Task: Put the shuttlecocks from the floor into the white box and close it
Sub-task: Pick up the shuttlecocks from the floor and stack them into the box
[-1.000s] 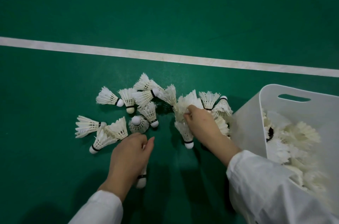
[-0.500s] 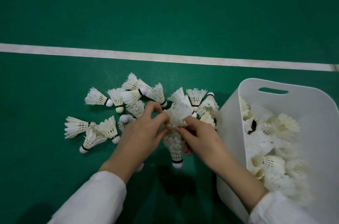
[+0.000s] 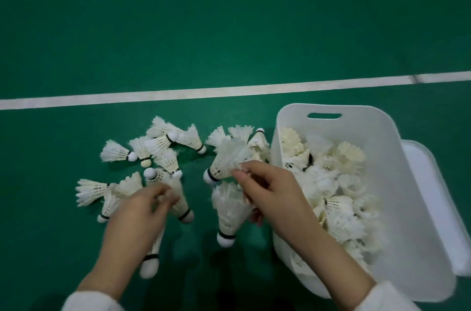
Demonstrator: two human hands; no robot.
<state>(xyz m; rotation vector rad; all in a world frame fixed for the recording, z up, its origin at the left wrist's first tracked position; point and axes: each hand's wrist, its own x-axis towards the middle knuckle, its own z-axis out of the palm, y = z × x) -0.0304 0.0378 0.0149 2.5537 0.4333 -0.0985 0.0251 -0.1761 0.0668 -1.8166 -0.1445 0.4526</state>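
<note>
Shuttlecocks (image 3: 116, 151) of white feather with round pale cork tips lie loose in a cluster on the green court floor (image 3: 229, 43), on the near side of a painted white line (image 3: 178, 94). Just right of the cluster stands the white plastic box (image 3: 407, 208), open-topped, with a slot handle (image 3: 324, 115) in its far wall. A heap of boxed shuttlecocks (image 3: 331, 183) already fills much of it. Its flat white lid (image 3: 438, 196) lies on the floor against the box's right side.

The right hand (image 3: 272, 196) hovers between the cluster and the box. Its thumb and forefinger pinch the feather skirt of an upper shuttlecock (image 3: 224, 160), whose cork points left. Its curled lower fingers hold the skirt of a lower shuttlecock (image 3: 229, 214), whose cork hangs toward the viewer.

The left hand (image 3: 135, 214) is motion-blurred at the near edge of the cluster, fingers curled. It grips a long nested stack (image 3: 153, 252), whose cork end pokes out under the palm. The fingertips sit against another black-banded shuttlecock (image 3: 181, 205); whether they hold it I cannot tell. White sleeves (image 3: 86, 301) cover both wrists.
</note>
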